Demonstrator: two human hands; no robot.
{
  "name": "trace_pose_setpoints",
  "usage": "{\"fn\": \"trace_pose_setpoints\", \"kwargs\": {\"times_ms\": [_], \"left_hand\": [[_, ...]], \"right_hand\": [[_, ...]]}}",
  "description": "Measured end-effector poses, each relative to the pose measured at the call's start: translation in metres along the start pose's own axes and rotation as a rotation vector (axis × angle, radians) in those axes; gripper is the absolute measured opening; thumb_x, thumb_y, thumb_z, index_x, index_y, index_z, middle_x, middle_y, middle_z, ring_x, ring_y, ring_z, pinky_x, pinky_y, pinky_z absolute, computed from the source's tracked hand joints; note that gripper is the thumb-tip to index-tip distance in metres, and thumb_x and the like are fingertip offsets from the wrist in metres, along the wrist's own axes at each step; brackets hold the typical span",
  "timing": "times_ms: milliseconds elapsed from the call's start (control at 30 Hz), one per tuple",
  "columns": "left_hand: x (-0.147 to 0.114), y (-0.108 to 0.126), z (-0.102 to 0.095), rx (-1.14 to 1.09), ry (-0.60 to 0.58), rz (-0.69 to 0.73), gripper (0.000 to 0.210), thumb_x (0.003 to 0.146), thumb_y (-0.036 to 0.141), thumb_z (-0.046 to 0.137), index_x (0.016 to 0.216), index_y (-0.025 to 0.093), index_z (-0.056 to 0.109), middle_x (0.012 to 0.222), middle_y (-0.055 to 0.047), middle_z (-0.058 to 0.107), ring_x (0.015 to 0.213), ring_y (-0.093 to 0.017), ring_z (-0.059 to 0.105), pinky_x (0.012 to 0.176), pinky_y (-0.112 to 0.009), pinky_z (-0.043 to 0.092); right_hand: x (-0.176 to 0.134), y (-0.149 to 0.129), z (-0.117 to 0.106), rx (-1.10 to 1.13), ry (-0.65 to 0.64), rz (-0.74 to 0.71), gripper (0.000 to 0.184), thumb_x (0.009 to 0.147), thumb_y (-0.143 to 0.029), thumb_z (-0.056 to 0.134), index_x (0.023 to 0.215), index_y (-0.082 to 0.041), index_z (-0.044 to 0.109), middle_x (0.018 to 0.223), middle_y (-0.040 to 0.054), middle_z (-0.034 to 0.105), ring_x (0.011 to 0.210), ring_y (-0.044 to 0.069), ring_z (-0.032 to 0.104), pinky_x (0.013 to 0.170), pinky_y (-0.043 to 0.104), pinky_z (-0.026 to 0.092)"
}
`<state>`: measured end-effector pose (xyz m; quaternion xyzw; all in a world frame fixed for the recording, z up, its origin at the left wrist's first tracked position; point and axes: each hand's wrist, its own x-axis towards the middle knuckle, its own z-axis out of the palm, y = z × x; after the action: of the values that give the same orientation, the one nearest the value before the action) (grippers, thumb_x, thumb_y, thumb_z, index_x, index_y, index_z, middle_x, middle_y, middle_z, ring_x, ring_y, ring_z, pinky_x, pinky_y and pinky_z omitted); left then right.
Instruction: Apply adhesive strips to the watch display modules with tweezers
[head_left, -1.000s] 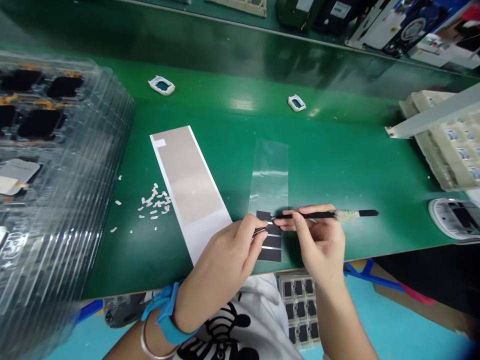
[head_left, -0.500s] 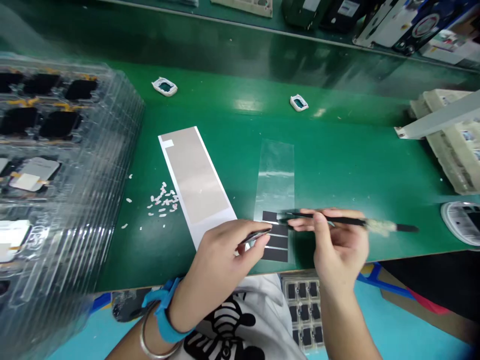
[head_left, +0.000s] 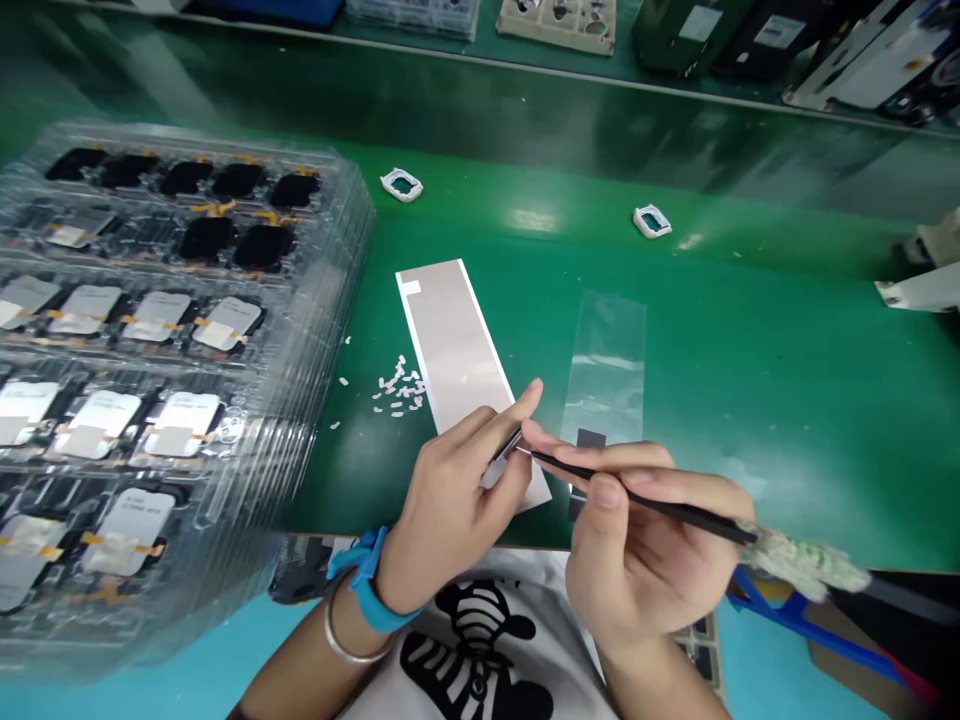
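Note:
My left hand [head_left: 450, 490] is closed around a small display panel [head_left: 496, 468], thin and dark-edged with a silvery face, much of it hidden by the fingers. In my right hand [head_left: 652, 545] are black tweezers [head_left: 679, 510] with pale wrapping near the rear end. Their tips meet the panel's edge, and my right fingertips are close beside it. Partly behind my right hand lies a clear film strip [head_left: 611, 365] carrying dark rectangular pieces [head_left: 591, 438]. A beige sheet with white borders [head_left: 454, 340] lies under and beyond my left hand.
A tall stack of clear plastic trays [head_left: 319, 300] holding several display panels stands on the left. Small white scraps [head_left: 400, 388] are scattered beside the sheet. Two white frames [head_left: 403, 185] lie toward the back. A shelf [head_left: 480, 52] with boxes runs behind.
The tweezers have moved left from above the film strip to the panel in my left hand. My right hand now covers more of the strip. The view has shifted left.

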<state>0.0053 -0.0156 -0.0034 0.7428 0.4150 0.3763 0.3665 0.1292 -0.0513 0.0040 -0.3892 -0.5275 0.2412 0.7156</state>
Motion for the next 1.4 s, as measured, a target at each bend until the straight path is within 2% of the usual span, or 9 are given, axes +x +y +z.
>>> {"fn": "trace_pose_setpoints", "kwargs": {"times_ms": [167, 433, 833, 1233, 1400], "left_hand": [[0.000, -0.001, -0.001, -0.048, 0.008, 0.003, 0.052, 0.099, 0.016, 0.044, 0.151, 0.014, 0.044, 0.080, 0.000, 0.054, 0.068, -0.013, 0.051, 0.062, -0.026, 0.042], [-0.002, -0.004, -0.001, -0.134, -0.018, -0.003, 0.053, 0.102, 0.022, 0.038, 0.154, 0.014, 0.038, 0.091, -0.004, 0.056, 0.079, -0.017, 0.055, 0.071, -0.031, 0.044], [-0.002, -0.004, -0.001, -0.122, -0.043, -0.029, 0.054, 0.103, 0.023, 0.037, 0.156, 0.013, 0.035, 0.096, -0.006, 0.059, 0.083, -0.019, 0.056, 0.074, -0.034, 0.046], [-0.002, -0.004, -0.001, -0.100, -0.043, -0.047, 0.053, 0.104, 0.023, 0.035, 0.157, 0.019, 0.034, 0.096, -0.006, 0.060, 0.086, -0.019, 0.059, 0.078, -0.034, 0.050], [-0.002, -0.004, -0.001, -0.073, -0.045, -0.043, 0.053, 0.104, 0.022, 0.034, 0.156, 0.018, 0.035, 0.092, -0.006, 0.060, 0.086, -0.019, 0.060, 0.079, -0.034, 0.051]], "right_hand": [[0.000, 0.006, 0.006, -0.019, 0.037, -0.029, 0.032, 0.089, 0.009, 0.051, 0.110, -0.015, 0.052, 0.098, 0.0061, 0.070, 0.091, 0.021, 0.075, 0.081, 0.044, 0.070], [0.000, 0.012, 0.007, -0.073, 0.063, -0.060, 0.030, 0.088, 0.006, 0.054, 0.109, -0.016, 0.051, 0.095, 0.0065, 0.071, 0.087, 0.021, 0.075, 0.071, 0.040, 0.070], [0.000, 0.018, 0.010, -0.010, 0.109, -0.085, 0.026, 0.091, 0.004, 0.053, 0.108, -0.014, 0.052, 0.097, 0.0072, 0.072, 0.086, 0.021, 0.075, 0.075, 0.041, 0.070], [-0.002, 0.017, 0.008, -0.100, 0.081, -0.054, 0.026, 0.091, 0.003, 0.055, 0.108, -0.016, 0.053, 0.097, 0.0056, 0.071, 0.088, 0.021, 0.075, 0.076, 0.045, 0.070], [-0.001, 0.021, 0.007, -0.104, 0.089, -0.116, 0.029, 0.090, 0.004, 0.057, 0.110, -0.016, 0.052, 0.098, 0.0055, 0.070, 0.088, 0.020, 0.075, 0.072, 0.042, 0.071]]}}
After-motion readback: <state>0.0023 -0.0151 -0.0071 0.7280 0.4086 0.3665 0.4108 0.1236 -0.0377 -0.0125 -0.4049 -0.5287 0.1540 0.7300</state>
